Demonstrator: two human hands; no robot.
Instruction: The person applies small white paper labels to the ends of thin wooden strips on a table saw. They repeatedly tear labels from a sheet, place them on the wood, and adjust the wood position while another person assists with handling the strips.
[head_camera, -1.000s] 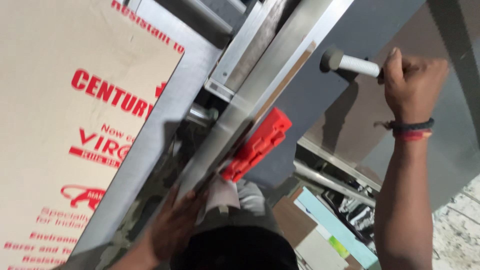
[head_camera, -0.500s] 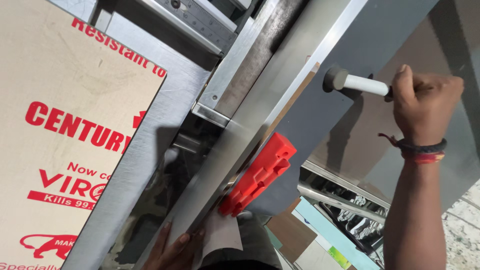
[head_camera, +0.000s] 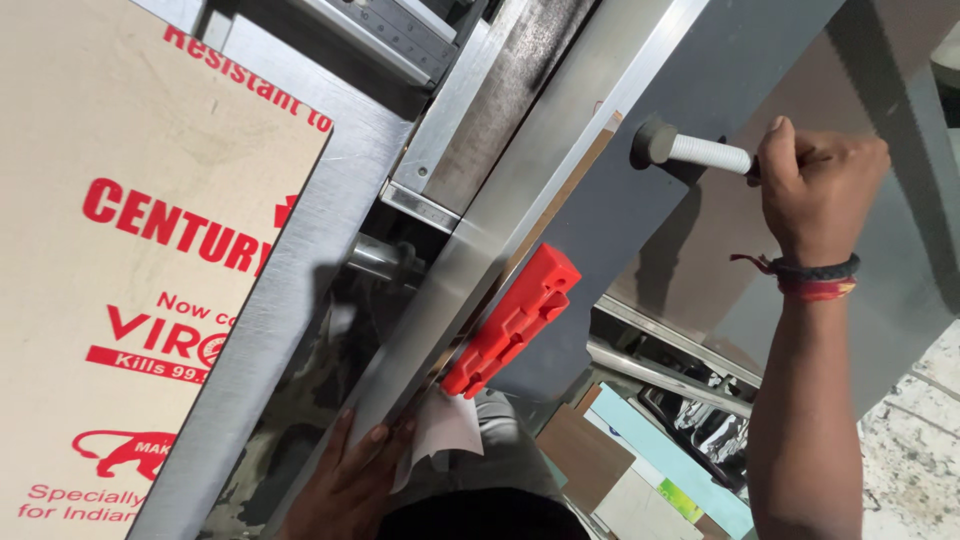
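Metal frame (head_camera: 470, 260) — right hand (head_camera: 815, 185) grips handle (head_camera: 700, 152).

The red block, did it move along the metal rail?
No. The red block sits at the same spot on the metal rail; only the camera shifted.

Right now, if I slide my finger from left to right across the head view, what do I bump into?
Printed board → left hand → white paper → red block → white-handled tool → right hand, its grip closed on the tool.
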